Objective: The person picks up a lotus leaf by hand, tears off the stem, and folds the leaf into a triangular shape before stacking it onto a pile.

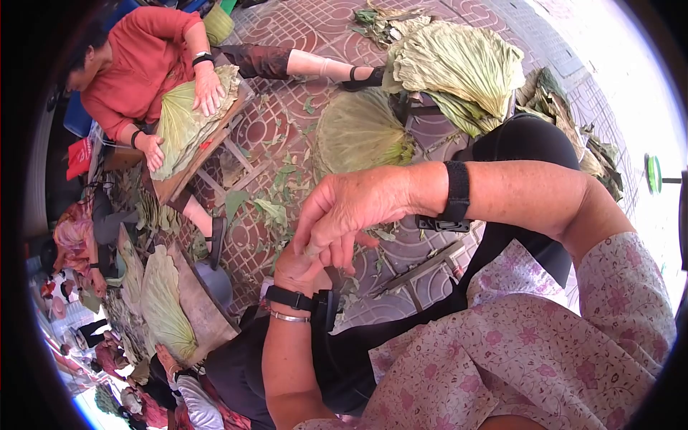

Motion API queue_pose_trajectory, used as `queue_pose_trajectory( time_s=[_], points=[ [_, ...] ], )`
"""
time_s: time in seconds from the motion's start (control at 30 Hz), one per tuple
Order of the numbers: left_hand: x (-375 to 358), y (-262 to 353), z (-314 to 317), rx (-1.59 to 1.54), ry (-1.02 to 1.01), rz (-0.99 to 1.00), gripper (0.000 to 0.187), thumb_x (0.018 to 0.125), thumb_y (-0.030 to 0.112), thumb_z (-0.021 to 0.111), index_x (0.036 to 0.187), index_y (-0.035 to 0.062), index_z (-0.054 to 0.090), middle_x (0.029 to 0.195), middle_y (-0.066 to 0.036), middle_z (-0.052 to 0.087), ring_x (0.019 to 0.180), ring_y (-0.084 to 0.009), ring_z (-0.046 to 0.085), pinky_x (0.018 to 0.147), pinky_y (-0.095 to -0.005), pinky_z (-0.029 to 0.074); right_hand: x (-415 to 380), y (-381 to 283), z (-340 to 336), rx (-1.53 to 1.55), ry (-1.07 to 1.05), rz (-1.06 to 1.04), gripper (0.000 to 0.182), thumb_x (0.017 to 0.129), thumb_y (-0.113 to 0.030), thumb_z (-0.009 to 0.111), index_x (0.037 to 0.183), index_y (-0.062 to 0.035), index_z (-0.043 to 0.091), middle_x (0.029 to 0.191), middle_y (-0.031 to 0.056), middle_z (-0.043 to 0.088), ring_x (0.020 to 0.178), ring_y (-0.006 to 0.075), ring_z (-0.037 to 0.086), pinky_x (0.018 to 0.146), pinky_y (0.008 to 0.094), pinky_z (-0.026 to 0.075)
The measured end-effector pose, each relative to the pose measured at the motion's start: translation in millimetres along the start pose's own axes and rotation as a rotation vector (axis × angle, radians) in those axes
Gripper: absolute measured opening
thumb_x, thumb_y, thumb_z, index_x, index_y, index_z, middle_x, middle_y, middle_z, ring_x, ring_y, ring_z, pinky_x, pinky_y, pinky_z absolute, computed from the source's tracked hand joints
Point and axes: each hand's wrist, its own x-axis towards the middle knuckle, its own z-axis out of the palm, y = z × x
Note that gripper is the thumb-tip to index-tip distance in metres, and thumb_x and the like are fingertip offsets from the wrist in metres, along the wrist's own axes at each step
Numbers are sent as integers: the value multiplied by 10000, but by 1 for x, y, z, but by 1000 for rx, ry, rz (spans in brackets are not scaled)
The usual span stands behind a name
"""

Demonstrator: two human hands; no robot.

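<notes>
In the middle of the head view my two hands meet, with the right crossing over the left. My right hand (364, 206) has its fingers bent down onto my left hand (295, 266), close to its wrist. Below the right hand, several fingertips show slightly apart, and they seem to be the left hand's. No object can be seen between the hands. Just beyond them a large dried lotus leaf (351, 129) lies on the paving. A stack of dried lotus leaves (459, 61) rests on a low stand near my right knee.
At upper left a co-worker in a red shirt (147, 57) presses both hands on leaves (175, 118) atop a wooden board (170, 188). Another board (208, 308) with leaves is at lower left. Leaf scraps (272, 210) litter the floor. A small folding stool (423, 276) stands near my legs.
</notes>
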Motion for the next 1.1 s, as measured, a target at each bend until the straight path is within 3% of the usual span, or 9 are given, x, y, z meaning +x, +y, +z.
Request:
queue_pose_trajectory(
  time_s=[0.07, 0.17, 0.27, 0.4, 0.67, 0.77, 0.9, 1.0, 1.1],
  points=[
    [-2, 1, -2, 25, 30, 12, 972, 680, 450, 877, 1381, -45, 420, 1129, -160, 641, 991, -283, 671, 758, -392, 592, 0, 1, -1, -5, -9, 15, 272, 878, -136, 622, 1101, 1, 692, 887, 118, 733, 714, 202, 732, 482, 234, 516],
    [0, 12, 11, 81, 29, -11, 1019, 681, 451, 876, 1415, -45, 373, 1210, -162, 605, 1066, -292, 648, 814, -392, 580, -2, 1, -4, -4, -15, -14, 273, 875, -129, 625, 1104, 5, 687, 879, 120, 731, 719, 205, 734, 491, 234, 508],
    [3, 19, 20, 78, 16, -18, 1027, 693, 439, 872, 1432, -43, 347, 1253, -169, 583, 1100, -314, 636, 838, -400, 575, -1, 0, -6, 0, 6, -40, 249, 825, -96, 641, 1035, 30, 684, 827, 174, 721, 680, 255, 734, 488, 279, 553],
    [5, 29, 26, 114, 56, -20, 995, 719, 415, 860, 1439, -32, 338, 1269, -175, 578, 1115, -342, 630, 849, -407, 573, 3, 2, -17, -33, -33, -41, 265, 835, -78, 608, 1067, 32, 674, 864, 178, 722, 699, 255, 735, 492, 283, 518],
    [8, 34, 33, 171, 83, -10, 870, 776, 367, 819, 1426, -10, 381, 1257, -141, 585, 1089, -266, 644, 836, -371, 578, 1, -5, -22, -106, -48, -33, 264, 841, -54, 597, 1077, 39, 666, 888, 182, 723, 751, 259, 738, 569, 292, 535],
    [7, 31, 29, 204, 107, 13, 831, 809, 368, 790, 1427, -11, 383, 1236, -123, 595, 1070, -235, 644, 811, -346, 580, 3, -4, -27, -121, -50, -11, 230, 909, -78, 623, 1115, 9, 679, 895, 124, 725, 807, 191, 720, 716, 288, 572],
    [9, 36, 33, 273, 187, 143, 780, 860, 341, 747, 1449, 0, 366, 1209, -113, 613, 1055, -212, 641, 763, -310, 580, 1, -11, -32, -203, 89, -70, 200, 913, -109, 631, 1065, 12, 677, 891, 105, 713, 788, 173, 699, 717, 290, 572],
    [10, 44, 43, 390, 358, 312, 533, 933, 242, 668, 1374, 13, 477, 1140, -114, 647, 1009, -191, 653, 736, -286, 574, 4, -11, -43, -270, 314, -142, 171, 918, -125, 636, 1018, 9, 672, 862, 78, 696, 766, 151, 679, 700, 279, 567],
    [7, 45, 29, 434, 457, 390, 251, 978, 144, 588, 1198, 22, 604, 1035, -112, 679, 937, -170, 669, 735, -276, 564, 5, -10, -50, -247, 416, -141, 161, 924, -132, 635, 1007, 2, 664, 837, 50, 674, 753, 127, 661, 688, 268, 562]
  ],
)
